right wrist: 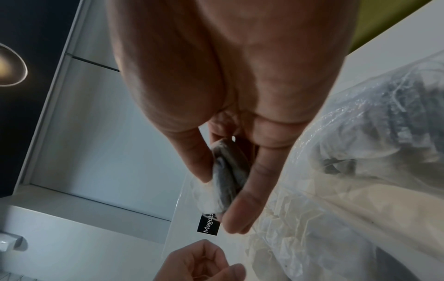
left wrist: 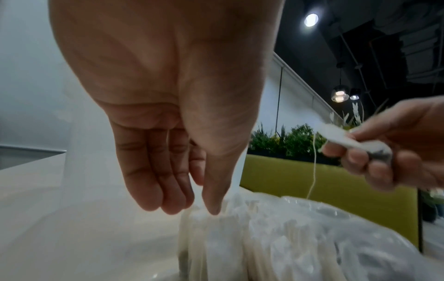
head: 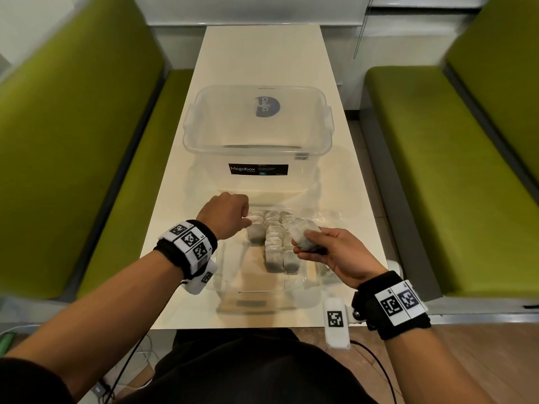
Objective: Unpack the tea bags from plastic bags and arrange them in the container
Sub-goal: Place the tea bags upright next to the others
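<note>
An open clear container (head: 224, 282) stands at the near table edge, with rows of tea bags (head: 274, 243) upright inside. My left hand (head: 248, 218) reaches down at the left row; its thumb and fingers (left wrist: 168, 201) pinch the top of a tea bag (left wrist: 192, 220) there. My right hand (head: 306, 243) hovers over the container's right side and grips a small stack of tea bags (head: 303, 236), which shows as dark pouches (right wrist: 228, 171) between thumb and fingers. A string (left wrist: 314, 161) hangs from that stack. Crinkled clear plastic bag (right wrist: 384, 133) lies to the right.
A second clear box (head: 256, 123) with a lid and a black Megabox label (head: 258, 169) stands just behind the open container. The white table (head: 262, 53) runs on beyond it. Green benches (head: 87, 141) flank the table on both sides.
</note>
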A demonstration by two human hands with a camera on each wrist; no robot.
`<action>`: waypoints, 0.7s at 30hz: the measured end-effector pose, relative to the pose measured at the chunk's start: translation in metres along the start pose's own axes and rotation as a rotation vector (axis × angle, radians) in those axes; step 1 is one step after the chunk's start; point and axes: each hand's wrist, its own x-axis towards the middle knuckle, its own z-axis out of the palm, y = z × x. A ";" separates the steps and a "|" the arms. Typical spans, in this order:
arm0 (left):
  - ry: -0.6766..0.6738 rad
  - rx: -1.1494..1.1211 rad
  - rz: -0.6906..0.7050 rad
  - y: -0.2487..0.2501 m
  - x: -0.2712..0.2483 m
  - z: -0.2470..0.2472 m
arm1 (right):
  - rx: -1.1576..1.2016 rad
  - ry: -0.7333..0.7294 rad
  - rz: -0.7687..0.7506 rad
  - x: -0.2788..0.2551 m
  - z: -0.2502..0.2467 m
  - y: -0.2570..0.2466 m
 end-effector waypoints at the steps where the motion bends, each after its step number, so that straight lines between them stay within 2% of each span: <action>1: 0.007 -0.039 -0.007 -0.001 -0.002 -0.004 | -0.015 0.001 -0.006 0.000 0.000 0.001; 7: 0.031 -0.334 -0.002 0.001 -0.023 -0.030 | -0.050 0.038 -0.056 0.002 0.005 0.002; 11: -0.115 -0.608 0.088 0.017 -0.044 -0.043 | -0.081 0.025 -0.112 0.000 0.014 -0.001; 15: -0.203 -0.723 0.170 0.032 -0.057 -0.039 | -0.180 -0.028 -0.173 -0.001 0.020 -0.003; 21: -0.111 -0.812 0.182 0.042 -0.061 -0.039 | -0.260 -0.078 -0.208 -0.003 0.023 -0.001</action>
